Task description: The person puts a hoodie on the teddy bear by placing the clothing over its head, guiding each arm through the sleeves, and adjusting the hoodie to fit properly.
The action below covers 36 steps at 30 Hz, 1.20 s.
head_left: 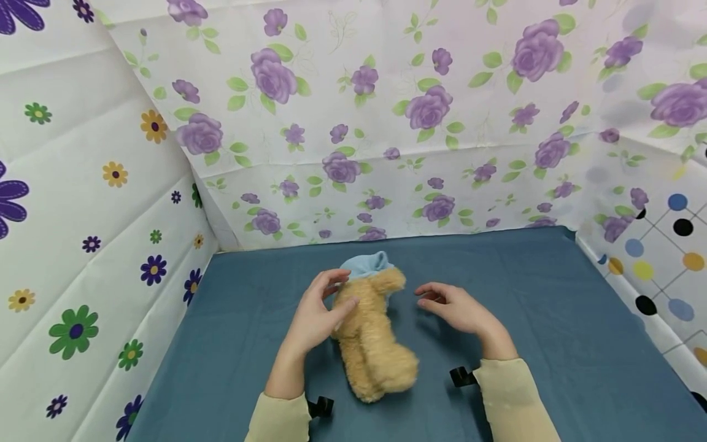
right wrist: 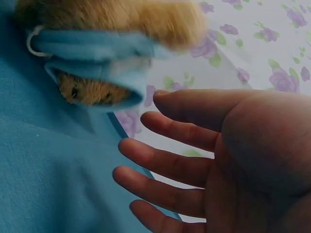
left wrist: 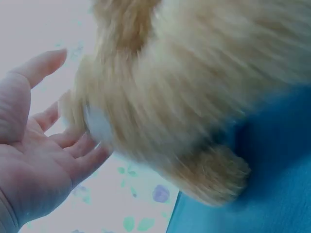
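Note:
A tan plush toy (head_left: 370, 331) with a light blue hooded garment (head_left: 369, 265) lies in the middle of the blue tabletop. Its fur looks blurred in the head and left wrist views. My left hand (head_left: 323, 310) is at the toy's upper left side; in the left wrist view the hand (left wrist: 48, 150) has its fingers extended, their tips against or just behind the fur. To the right of the toy, my right hand (head_left: 455, 307) is apart from it and holds nothing. The right wrist view shows the blue hood (right wrist: 97, 63) around the toy's partly hidden face, beyond my spread fingers (right wrist: 165, 160).
A blue cloth (head_left: 530, 294) covers the table. White sheets with purple roses (head_left: 431, 110) rise behind it, with a flowered sheet (head_left: 77, 331) at the left and a dotted one (head_left: 663, 264) at the right. Black camera mounts (head_left: 463, 376) sit by both wrists.

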Tool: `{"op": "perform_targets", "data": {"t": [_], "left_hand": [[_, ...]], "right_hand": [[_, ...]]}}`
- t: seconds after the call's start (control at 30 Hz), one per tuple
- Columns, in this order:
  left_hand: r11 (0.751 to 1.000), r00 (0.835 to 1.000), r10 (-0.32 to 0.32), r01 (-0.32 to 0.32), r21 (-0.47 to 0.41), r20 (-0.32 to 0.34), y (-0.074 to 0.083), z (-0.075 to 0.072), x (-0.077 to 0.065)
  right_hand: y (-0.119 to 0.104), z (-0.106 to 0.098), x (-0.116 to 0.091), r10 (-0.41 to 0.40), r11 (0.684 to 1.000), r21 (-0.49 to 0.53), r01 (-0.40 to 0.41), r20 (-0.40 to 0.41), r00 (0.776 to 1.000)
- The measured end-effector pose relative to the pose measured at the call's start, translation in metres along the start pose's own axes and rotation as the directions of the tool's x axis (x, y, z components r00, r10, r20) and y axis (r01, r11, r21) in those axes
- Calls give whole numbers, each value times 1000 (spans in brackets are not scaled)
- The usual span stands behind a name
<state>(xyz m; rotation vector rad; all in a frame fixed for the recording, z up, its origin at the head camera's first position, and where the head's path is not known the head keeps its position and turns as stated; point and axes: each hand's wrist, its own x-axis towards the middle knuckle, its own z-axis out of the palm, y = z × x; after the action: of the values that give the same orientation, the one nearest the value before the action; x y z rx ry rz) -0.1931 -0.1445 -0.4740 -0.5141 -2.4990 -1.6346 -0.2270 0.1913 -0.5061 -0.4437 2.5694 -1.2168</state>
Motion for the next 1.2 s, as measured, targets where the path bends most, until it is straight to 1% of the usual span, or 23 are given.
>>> {"op": "perform_targets", "data": {"t": [0.07, 0.13, 0.2, 0.27, 0.3, 0.37, 0.4, 0.47, 0.53, 0.6, 0.67, 0.77, 0.9, 0.97, 1.03, 1.2], "left_hand": [[1000, 1000, -3, 3, -30, -7, -1, 1, 0], [999, 999, -14, 12, -33, -34, -2, 2, 0], [999, 998, -26, 24, -42, -54, -3, 3, 0], [998, 998, -31, 28, -51, -56, -3, 5, 1], [998, 998, -30, 28, -48, -49, -3, 7, 2], [999, 1000, -18, 17, -42, -25, -3, 11, 2], [999, 1000, -12, 12, -37, -12, -2, 14, 2], [1000, 1000, 2, -2, -20, 14, -1, 18, 2], [1000, 999, 14, -14, -10, 30, 1, 23, 1], [1000, 999, 25, -25, -7, 44, 5, 28, 1], [999, 998, 35, -35, 3, 55, 8, 33, 1], [998, 996, 39, -43, 43, 83, 13, 41, 5], [986, 994, 13, -31, 164, 110, 12, 50, 10], [976, 993, -12, -13, 218, 114, 11, 52, 11], [968, 992, -32, 0, 251, 124, 9, 54, 12], [965, 985, -43, -3, 261, 169, 6, 56, 15]], "right_hand": [[0, -3, -1, 3, 1000, 1, -3, -44, 999], [-1, -5, -2, 19, 1000, 16, -17, -118, 993], [-2, -8, -4, 27, 999, 37, -19, -211, 977], [-3, -10, -6, 24, 999, 54, -8, -304, 952], [-4, -10, -6, 13, 998, 60, 8, -339, 941], [-6, -10, -7, -8, 996, 77, 39, -368, 930], [-7, -10, -7, -17, 996, 80, 49, -359, 933], [-9, -7, -6, -31, 994, 92, 62, -307, 951], [-11, -4, -4, -23, 993, 108, 50, -239, 971], [-13, 0, -2, -5, 994, 106, 26, -196, 981], [-17, 4, 0, 4, 995, 102, 15, -183, 983], [-22, 11, 2, 12, 998, 69, 1, -194, 981], [-27, 21, 5, -5, 999, 38, 12, -169, 986], [-28, 24, 5, -28, 999, 34, 33, -135, 990], [-28, 24, 5, -54, 998, 33, 57, -95, 994], [-22, 15, 2, -108, 992, 66, 108, -4, 994]]}}
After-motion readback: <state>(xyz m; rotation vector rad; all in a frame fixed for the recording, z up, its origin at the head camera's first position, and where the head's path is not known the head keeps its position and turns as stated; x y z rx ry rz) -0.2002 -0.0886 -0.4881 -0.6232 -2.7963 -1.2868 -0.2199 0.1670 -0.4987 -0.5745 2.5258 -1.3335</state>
